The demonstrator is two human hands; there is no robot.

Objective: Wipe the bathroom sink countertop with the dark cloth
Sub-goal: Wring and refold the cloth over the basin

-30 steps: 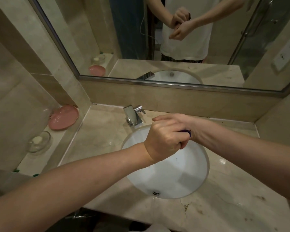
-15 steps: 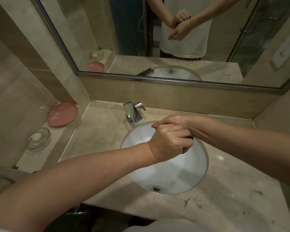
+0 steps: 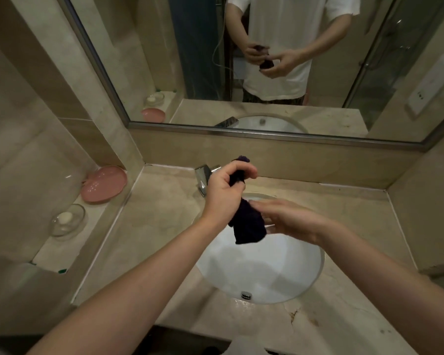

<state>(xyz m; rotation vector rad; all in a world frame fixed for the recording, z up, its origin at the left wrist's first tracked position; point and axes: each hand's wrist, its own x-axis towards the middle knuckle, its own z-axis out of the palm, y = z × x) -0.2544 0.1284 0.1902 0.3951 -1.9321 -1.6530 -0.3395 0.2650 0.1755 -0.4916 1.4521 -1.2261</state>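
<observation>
Dim warm light — soft blur, wide-angle bending at edges

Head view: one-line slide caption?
Left hand grips the dark cloth above the sink; right hand touches it.

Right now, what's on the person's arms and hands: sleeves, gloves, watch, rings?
Nothing that shows. The left hand and right hand are gloveless, with no rings or watch in view, and both forearms are uncovered. The wall mirror shows a white short-sleeved T-shirt whose sleeves end above the elbows, over dark patterned bottoms.
</observation>
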